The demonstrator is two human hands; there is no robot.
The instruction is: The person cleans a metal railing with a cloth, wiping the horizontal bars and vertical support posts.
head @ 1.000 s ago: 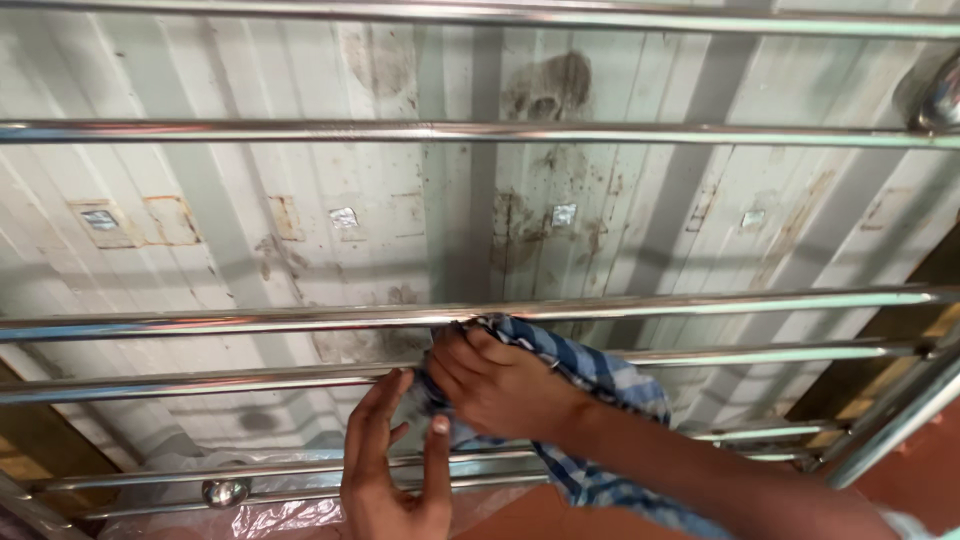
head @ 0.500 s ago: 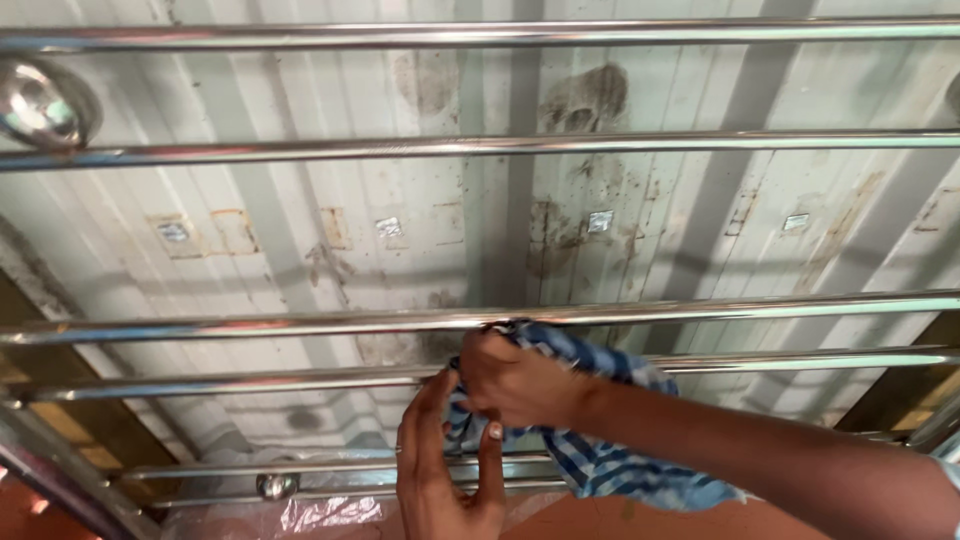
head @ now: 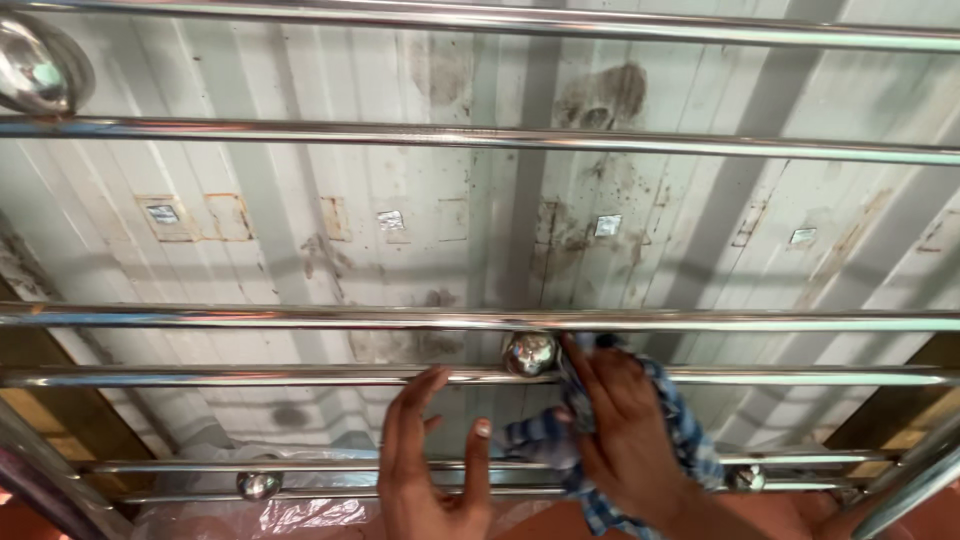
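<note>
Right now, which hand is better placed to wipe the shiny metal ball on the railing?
Right. The right hand already holds the blue checked cloth beside the metal ball; the left hand is open and bare.

Corrugated metal sheet [head: 300, 200], off-white, running behind everything w/ dark stains showing upper centre. Small shiny square patches [head: 390, 220] sitting in a row across mid sheet. Top steel bar [head: 500, 20] & 2nd steel bar [head: 300, 132] lying horizontal, well apart. Large chrome ball [head: 35, 70] sitting at upper left. Small chrome ball [head: 258, 485] sitting on lowest bars, left. Clear plastic wrap [head: 300, 515] lying crumpled along bottom edge. Wooden frame [head: 70, 420] showing at lower left.
</note>
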